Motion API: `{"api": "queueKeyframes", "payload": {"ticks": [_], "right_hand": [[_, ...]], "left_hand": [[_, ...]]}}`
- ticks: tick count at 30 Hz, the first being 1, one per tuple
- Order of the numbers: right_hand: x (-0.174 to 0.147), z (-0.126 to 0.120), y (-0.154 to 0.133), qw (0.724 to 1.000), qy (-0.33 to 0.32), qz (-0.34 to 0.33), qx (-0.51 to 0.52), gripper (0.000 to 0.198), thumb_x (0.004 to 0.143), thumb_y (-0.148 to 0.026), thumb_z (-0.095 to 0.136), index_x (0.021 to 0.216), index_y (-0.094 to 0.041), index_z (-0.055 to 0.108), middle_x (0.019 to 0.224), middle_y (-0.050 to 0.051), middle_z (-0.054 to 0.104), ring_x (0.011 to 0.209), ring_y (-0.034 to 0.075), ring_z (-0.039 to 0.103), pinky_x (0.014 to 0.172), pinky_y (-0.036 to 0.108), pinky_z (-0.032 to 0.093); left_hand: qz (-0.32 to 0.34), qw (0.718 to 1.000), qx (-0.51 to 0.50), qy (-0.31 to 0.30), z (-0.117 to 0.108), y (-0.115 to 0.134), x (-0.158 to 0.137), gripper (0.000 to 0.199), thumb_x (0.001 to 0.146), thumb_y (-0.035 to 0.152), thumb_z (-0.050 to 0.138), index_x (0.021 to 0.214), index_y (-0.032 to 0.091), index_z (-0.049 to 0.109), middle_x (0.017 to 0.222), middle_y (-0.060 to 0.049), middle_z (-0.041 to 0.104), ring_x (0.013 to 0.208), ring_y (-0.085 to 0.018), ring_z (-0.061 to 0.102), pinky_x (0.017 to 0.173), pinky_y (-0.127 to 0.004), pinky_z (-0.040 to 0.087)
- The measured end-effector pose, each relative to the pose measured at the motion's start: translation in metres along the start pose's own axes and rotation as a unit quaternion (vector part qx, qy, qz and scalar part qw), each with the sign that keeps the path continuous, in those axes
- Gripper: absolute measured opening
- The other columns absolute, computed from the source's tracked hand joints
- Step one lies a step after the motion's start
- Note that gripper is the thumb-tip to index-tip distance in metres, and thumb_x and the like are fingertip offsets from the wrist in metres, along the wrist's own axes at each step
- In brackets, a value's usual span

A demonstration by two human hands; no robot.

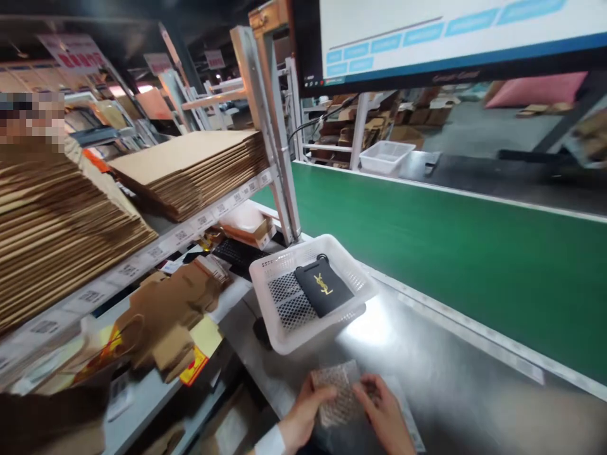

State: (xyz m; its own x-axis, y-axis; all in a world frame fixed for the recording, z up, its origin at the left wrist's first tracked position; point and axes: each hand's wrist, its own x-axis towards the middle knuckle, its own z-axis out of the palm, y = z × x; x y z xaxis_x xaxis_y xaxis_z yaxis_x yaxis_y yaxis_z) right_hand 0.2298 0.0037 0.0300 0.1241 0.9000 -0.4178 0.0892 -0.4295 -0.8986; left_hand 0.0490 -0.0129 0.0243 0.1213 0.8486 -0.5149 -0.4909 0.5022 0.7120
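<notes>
Holding one bubble-wrap pouch [339, 393], two hands, left hand [303, 414], right hand [382, 411]

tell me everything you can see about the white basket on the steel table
The white basket is a shallow rectangular plastic tray with perforated mesh walls and floor. It sits flat, turned at an angle, on the steel table beside the green conveyor belt. Inside lies a black pouch with a gold emblem. Neither hand touches it.

Left hand [303, 414] and right hand [382, 411] grip a bubble-wrap pouch [337, 393] on a steel desk [427, 360], near a white basket [310, 338] holding a black pouch [323, 287].
</notes>
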Motion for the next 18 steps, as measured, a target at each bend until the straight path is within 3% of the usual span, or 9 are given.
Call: {"api": "queueKeyframes", "payload": {"ticks": [3,6,8,11,13,18], "right_hand": [[-0.003,-0.032,-0.018,0.999,-0.008,0.022,0.024,0.069,0.053,-0.071,0.083,0.097,-0.019,0.075,0.099,0.014,0.080,0.102,0.035,0.074,0.090,0.045,0.058],[-0.013,-0.052,-0.024,0.993,-0.042,0.061,0.090,0.076,0.062,-0.080,0.079,0.111,-0.021,0.076,0.099,0.008,0.081,0.097,0.030,0.074,0.081,0.039,0.057],[-0.022,-0.060,-0.028,0.994,-0.030,0.046,0.091,0.070,0.072,-0.084,0.074,0.103,-0.022,0.077,0.093,0.005,0.079,0.089,0.025,0.071,0.077,0.035,0.054],[-0.035,-0.067,-0.040,0.995,-0.023,0.018,0.098,0.064,0.071,-0.083,0.077,0.091,-0.022,0.078,0.097,0.005,0.079,0.097,0.027,0.070,0.090,0.036,0.054],[-0.044,-0.071,-0.050,0.993,-0.015,0.006,0.120,0.060,0.072,-0.080,0.078,0.094,-0.024,0.079,0.104,0.006,0.080,0.109,0.031,0.071,0.100,0.040,0.054],[-0.060,-0.074,-0.062,0.991,-0.021,0.018,0.130,0.059,0.072,-0.079,0.078,0.098,-0.026,0.079,0.112,0.008,0.080,0.116,0.037,0.071,0.107,0.049,0.055]], "left_hand": [[-0.016,0.996,-0.009,-0.082,0.025,0.018,-0.001,0.056,0.059,0.046,0.098,0.106,0.022,0.078,0.104,-0.011,0.084,0.108,-0.038,0.077,0.108,-0.055,0.055],[-0.022,0.986,-0.002,-0.167,0.048,0.033,-0.001,0.056,0.059,0.045,0.098,0.106,0.019,0.081,0.102,-0.012,0.084,0.111,-0.040,0.076,0.112,-0.059,0.052],[-0.019,0.978,-0.001,-0.209,0.059,0.041,-0.003,0.052,0.062,0.041,0.097,0.108,0.021,0.082,0.107,-0.012,0.083,0.117,-0.041,0.075,0.115,-0.060,0.049],[-0.041,0.973,0.003,-0.227,0.065,0.047,-0.007,0.048,0.065,0.038,0.095,0.109,0.026,0.084,0.111,-0.011,0.083,0.124,-0.042,0.072,0.118,-0.060,0.045],[-0.067,0.972,0.009,-0.225,0.068,0.049,-0.011,0.047,0.063,0.039,0.094,0.108,0.027,0.084,0.112,-0.011,0.083,0.126,-0.043,0.071,0.118,-0.061,0.045],[-0.082,0.966,0.081,-0.231,0.077,0.049,-0.019,0.060,0.061,0.057,0.085,0.113,0.028,0.082,0.130,-0.013,0.078,0.130,-0.046,0.066,0.112,-0.066,0.048]]}}
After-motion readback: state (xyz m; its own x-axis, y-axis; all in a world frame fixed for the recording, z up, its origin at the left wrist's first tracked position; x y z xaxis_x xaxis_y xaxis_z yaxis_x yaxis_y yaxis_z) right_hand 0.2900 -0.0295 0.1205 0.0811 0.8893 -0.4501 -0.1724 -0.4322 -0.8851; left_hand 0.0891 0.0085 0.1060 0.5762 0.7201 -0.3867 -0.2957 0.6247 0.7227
